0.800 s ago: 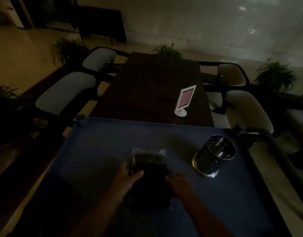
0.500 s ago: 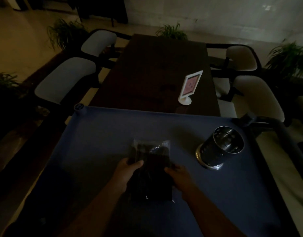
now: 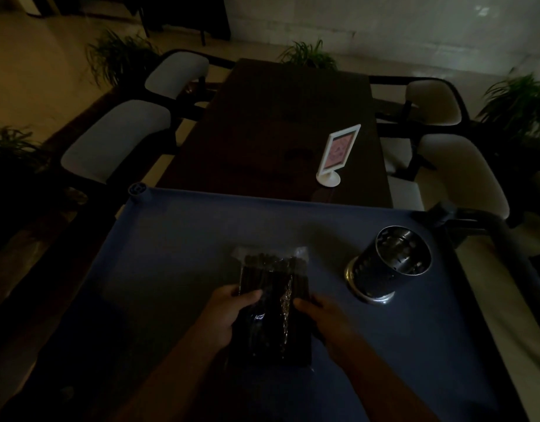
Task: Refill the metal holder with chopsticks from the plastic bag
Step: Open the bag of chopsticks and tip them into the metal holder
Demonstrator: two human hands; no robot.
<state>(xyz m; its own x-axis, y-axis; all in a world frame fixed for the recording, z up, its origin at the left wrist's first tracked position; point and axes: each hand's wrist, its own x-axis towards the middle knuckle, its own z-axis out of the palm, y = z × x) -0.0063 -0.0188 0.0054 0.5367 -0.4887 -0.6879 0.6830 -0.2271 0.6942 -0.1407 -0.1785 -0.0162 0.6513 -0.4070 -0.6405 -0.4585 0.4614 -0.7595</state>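
Chopsticks bag (image 3: 270, 303): lay lengthwise on blue cart top (image 3: 177, 254), dark sticks inside, clear end pointing away
Left hand (image 3: 229, 312): gripped bag's left edge
Right hand (image 3: 326, 318): gripped bag's right edge
Metal holder (image 3: 390, 266): upright, right of bag, apart from it
Sign stand (image 3: 338, 155): on dark table (image 3: 278, 117) beyond
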